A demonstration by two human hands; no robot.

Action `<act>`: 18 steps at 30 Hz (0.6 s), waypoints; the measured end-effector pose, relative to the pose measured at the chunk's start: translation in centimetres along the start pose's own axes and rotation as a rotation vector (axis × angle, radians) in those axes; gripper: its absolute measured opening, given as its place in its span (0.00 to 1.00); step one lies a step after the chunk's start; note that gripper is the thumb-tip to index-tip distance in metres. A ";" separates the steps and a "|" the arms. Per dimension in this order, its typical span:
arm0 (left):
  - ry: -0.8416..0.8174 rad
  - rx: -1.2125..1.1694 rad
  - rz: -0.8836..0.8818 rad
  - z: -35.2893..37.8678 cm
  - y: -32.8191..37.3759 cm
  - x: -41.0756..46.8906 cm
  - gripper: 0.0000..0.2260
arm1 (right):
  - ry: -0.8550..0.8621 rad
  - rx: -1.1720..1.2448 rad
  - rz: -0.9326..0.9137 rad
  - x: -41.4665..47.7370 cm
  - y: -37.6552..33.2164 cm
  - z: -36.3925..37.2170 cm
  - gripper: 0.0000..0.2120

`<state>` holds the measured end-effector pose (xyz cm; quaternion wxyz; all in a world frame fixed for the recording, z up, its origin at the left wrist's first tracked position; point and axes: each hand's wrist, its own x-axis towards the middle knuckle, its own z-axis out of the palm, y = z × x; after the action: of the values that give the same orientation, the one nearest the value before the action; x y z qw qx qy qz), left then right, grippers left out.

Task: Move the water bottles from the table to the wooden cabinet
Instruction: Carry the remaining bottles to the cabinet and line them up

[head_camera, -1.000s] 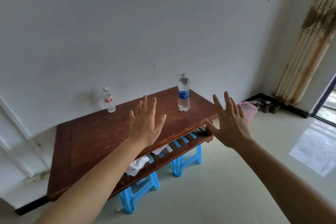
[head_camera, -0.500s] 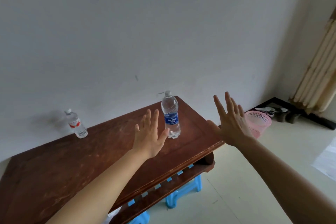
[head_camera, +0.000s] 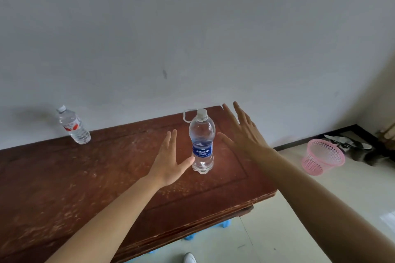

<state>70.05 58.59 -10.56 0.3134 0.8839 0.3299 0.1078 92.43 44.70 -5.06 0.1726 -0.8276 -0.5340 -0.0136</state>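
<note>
A clear water bottle with a blue label (head_camera: 202, 145) stands upright on the dark wooden table (head_camera: 85, 177), near its right end. My left hand (head_camera: 168, 162) is spread flat just left of it, thumb tip close to the bottle's lower part. My right hand (head_camera: 243, 134) is spread just right of the bottle, fingers straight, a small gap between thumb and bottle. Neither hand grips anything. A smaller bottle with a red label (head_camera: 73, 126) stands near the wall at the table's back left. No wooden cabinet is in view.
A white wall rises right behind the table. A pink plastic basket (head_camera: 321, 156) sits on the pale tiled floor to the right, with shoes (head_camera: 350, 145) behind it. Blue stool parts (head_camera: 226, 223) show under the table's front edge.
I have come closer to the table. Both hands moved forward and now flank the blue-labelled bottle; the right hand came in from beyond the table's right edge.
</note>
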 end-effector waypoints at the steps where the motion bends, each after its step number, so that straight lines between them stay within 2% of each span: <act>1: -0.007 -0.020 -0.018 0.3 -0.8 0.8 0.47 | -0.007 0.040 -0.016 1.4 -0.4 0.3 0.41; 5: -0.064 -0.033 -0.069 1.3 -3.6 4.7 0.52 | -0.064 0.134 -0.116 6.7 -1.8 2.1 0.37; 8: -0.111 -0.056 -0.099 3.3 -4.9 7.6 0.55 | -0.157 0.236 -0.168 9.7 -2.4 3.7 0.23; 10: -0.154 -0.063 -0.098 4.8 -5.1 9.2 0.57 | -0.107 0.301 -0.141 11.0 -1.9 4.3 0.18; 13: -0.255 -0.042 -0.049 7.7 -4.3 12.0 0.59 | 0.006 0.426 0.012 11.7 1.0 4.5 0.15; 18: -0.281 0.050 0.059 12.0 -1.5 16.0 0.57 | 0.132 0.476 0.392 10.1 9.4 4.8 0.15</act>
<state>86.18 64.03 -21.11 0.3308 0.9073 0.2591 -0.0161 104.34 51.55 -10.00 0.3952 -0.8484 -0.3402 0.0914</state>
